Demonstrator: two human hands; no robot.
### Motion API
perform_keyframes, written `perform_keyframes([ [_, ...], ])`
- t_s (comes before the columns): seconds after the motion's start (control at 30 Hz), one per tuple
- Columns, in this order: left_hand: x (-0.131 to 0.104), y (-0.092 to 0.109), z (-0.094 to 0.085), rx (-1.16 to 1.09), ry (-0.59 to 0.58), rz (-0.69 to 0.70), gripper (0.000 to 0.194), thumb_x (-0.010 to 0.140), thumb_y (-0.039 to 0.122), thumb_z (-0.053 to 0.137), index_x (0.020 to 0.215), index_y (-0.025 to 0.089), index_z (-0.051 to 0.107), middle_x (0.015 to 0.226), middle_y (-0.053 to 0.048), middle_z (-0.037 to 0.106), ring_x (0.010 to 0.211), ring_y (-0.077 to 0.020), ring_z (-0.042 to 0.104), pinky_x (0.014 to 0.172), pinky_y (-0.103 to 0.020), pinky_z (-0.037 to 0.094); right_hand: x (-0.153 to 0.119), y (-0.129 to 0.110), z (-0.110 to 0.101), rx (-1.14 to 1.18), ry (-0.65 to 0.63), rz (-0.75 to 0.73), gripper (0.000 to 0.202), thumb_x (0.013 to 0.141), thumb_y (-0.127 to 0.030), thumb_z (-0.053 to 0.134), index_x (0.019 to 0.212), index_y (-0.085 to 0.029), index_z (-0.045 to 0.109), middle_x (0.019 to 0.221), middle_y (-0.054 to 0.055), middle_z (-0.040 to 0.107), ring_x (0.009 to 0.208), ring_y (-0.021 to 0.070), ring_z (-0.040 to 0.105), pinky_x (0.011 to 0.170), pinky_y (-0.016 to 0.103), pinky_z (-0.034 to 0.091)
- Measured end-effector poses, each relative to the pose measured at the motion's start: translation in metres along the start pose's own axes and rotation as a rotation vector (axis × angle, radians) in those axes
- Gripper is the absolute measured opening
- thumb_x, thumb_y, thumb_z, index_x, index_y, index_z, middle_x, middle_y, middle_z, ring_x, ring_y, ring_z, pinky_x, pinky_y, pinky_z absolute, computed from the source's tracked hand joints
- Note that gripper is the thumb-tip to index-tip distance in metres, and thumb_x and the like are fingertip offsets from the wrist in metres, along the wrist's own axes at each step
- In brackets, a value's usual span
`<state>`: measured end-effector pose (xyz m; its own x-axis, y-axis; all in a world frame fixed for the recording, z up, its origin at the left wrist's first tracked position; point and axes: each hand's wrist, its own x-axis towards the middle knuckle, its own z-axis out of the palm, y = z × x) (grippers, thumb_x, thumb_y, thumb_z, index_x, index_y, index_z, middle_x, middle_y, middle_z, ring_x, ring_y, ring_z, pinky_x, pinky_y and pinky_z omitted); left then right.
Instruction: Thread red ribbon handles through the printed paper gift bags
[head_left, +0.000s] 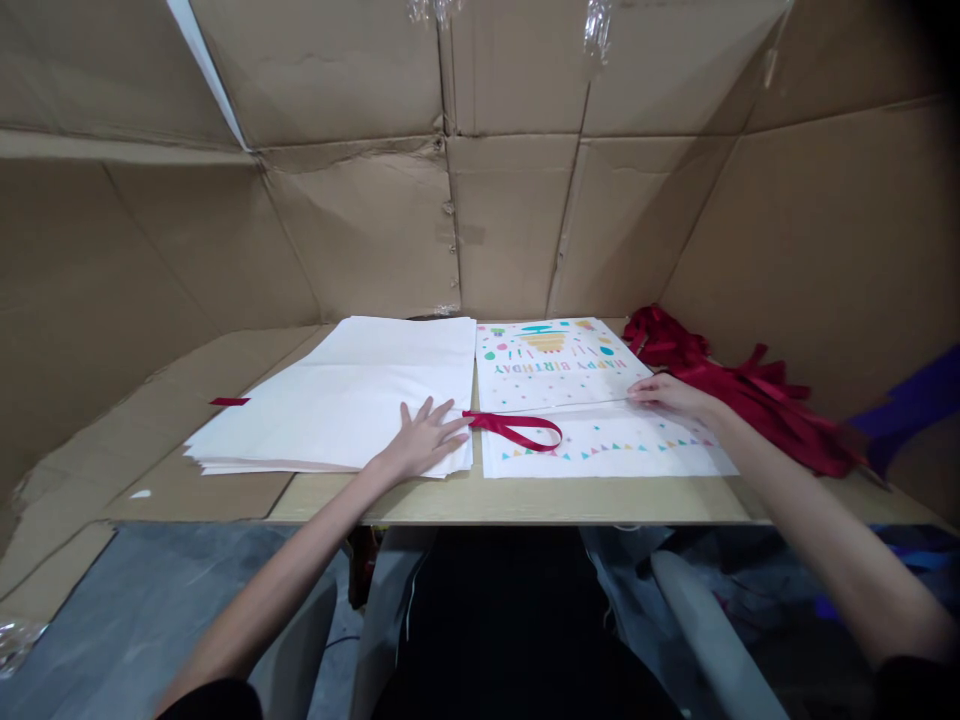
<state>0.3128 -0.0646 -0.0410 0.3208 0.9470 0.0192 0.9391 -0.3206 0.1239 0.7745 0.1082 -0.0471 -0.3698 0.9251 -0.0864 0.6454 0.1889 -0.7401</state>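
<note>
My left hand [426, 440] lies with fingers spread on a stack of white sheets [360, 370], its fingertips by the near end of a red ribbon loop [536, 440]. The loop stretches rightward over a white sheet printed with HAPPY BIRTHDAY [555, 385], whose lettering and cake picture are upside down to me. A fold or raised edge crosses this printed sheet. At the right end of that line, my right hand [667, 393] has its fingers closed on the sheet's edge. Whether the ribbon is fastened to the white stack is hard to see.
A heap of red ribbons [742, 400] lies at the right, with purple material [915, 410] beyond it. A short red ribbon piece [229, 402] shows at the stack's left edge. Cardboard walls [360, 220] enclose the back and sides of the table [525, 500].
</note>
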Motion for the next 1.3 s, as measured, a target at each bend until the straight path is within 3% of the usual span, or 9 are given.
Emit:
perform_keyframes([
  [0.1, 0.003, 0.004, 0.001, 0.045, -0.001, -0.005, 0.056, 0.091, 0.061, 0.017, 0.138, 0.04, 0.04, 0.152, -0.004, 0.023, 0.137, -0.0418, 0.015, 0.098, -0.073, 0.008, 0.001, -0.014, 0.021, 0.102, -0.115, -0.009, 0.047, 0.055, -0.06, 0.072, 0.066, -0.015, 0.066, 0.06, 0.001, 0.053, 0.055, 0.011, 0.042, 0.053, 0.026, 0.031],
  [0.23, 0.006, 0.009, 0.005, 0.092, 0.031, -0.001, 0.054, 0.091, 0.061, 0.02, 0.136, 0.04, 0.043, 0.151, -0.005, 0.025, 0.136, -0.0419, 0.018, 0.103, -0.066, 0.011, 0.008, -0.05, 0.056, 0.146, -0.148, -0.076, 0.041, 0.058, -0.052, 0.073, 0.069, -0.013, 0.066, 0.06, 0.0, 0.055, 0.055, 0.0097, 0.041, 0.053, 0.025, 0.03],
  [0.57, 0.009, 0.01, 0.01, 0.077, 0.046, -0.013, 0.054, 0.09, 0.061, 0.023, 0.136, 0.041, 0.044, 0.151, -0.004, 0.026, 0.136, -0.0427, 0.016, 0.104, -0.064, 0.009, 0.047, -0.147, 0.183, 0.415, -0.192, -0.264, 0.022, 0.058, -0.036, 0.072, 0.06, -0.014, 0.065, 0.053, -0.001, 0.057, 0.051, 0.0091, 0.043, 0.05, 0.023, 0.032],
  [0.7, 0.009, 0.012, 0.007, 0.041, 0.047, -0.029, 0.054, 0.09, 0.062, 0.025, 0.135, 0.041, 0.044, 0.152, -0.003, 0.025, 0.137, -0.0422, 0.014, 0.104, -0.064, 0.008, 0.051, -0.167, 0.217, 0.547, -0.163, -0.287, 0.024, 0.058, -0.036, 0.072, 0.061, -0.014, 0.065, 0.053, 0.0, 0.058, 0.051, 0.0095, 0.046, 0.051, 0.023, 0.034],
  [0.8, 0.006, 0.007, -0.007, -0.073, 0.015, -0.016, 0.055, 0.092, 0.059, 0.018, 0.138, 0.039, 0.041, 0.151, -0.003, 0.026, 0.138, -0.0357, 0.018, 0.107, -0.058, 0.013, 0.049, -0.164, 0.224, 0.629, -0.129, -0.28, 0.027, 0.059, -0.039, 0.073, 0.063, -0.013, 0.064, 0.053, -0.001, 0.057, 0.052, 0.0094, 0.046, 0.052, 0.023, 0.035],
  [0.9, 0.001, -0.009, -0.027, -0.193, 0.084, 0.023, 0.057, 0.095, 0.053, 0.012, 0.141, 0.032, 0.037, 0.149, -0.002, 0.031, 0.137, -0.0222, 0.026, 0.11, -0.041, 0.022, 0.042, -0.152, 0.213, 0.705, -0.087, -0.229, 0.03, 0.057, -0.039, 0.076, 0.065, -0.014, 0.063, 0.054, -0.001, 0.055, 0.053, 0.009, 0.047, 0.053, 0.024, 0.036],
  [1.0, -0.003, -0.033, -0.038, -0.129, 0.13, -0.026, 0.06, 0.092, 0.058, 0.025, 0.141, 0.025, 0.039, 0.148, -0.004, 0.033, 0.138, -0.0228, 0.024, 0.111, -0.041, 0.02, 0.035, -0.14, 0.197, 0.741, -0.096, -0.153, 0.032, 0.052, -0.036, 0.08, 0.069, -0.014, 0.065, 0.059, 0.0, 0.059, 0.057, 0.0106, 0.052, 0.057, 0.025, 0.04],
  [1.13, -0.004, -0.054, -0.028, -0.034, 0.044, -0.103, 0.069, 0.084, 0.067, 0.035, 0.142, 0.03, 0.035, 0.151, -0.005, 0.025, 0.139, -0.0286, 0.018, 0.11, -0.052, 0.013, 0.032, -0.135, 0.188, 0.704, -0.092, -0.127, 0.031, 0.05, -0.033, 0.08, 0.072, -0.014, 0.07, 0.061, 0.001, 0.061, 0.056, 0.0107, 0.05, 0.056, 0.026, 0.04],
  [1.3, 0.0, -0.055, -0.015, -0.023, 0.006, -0.115, 0.067, 0.085, 0.066, 0.03, 0.143, 0.032, 0.033, 0.151, -0.003, 0.024, 0.139, -0.0272, 0.02, 0.109, -0.051, 0.014, 0.038, -0.143, 0.201, 0.687, -0.022, -0.174, 0.024, 0.05, -0.031, 0.078, 0.065, -0.014, 0.069, 0.055, 0.0, 0.058, 0.051, 0.0097, 0.046, 0.052, 0.026, 0.037],
])
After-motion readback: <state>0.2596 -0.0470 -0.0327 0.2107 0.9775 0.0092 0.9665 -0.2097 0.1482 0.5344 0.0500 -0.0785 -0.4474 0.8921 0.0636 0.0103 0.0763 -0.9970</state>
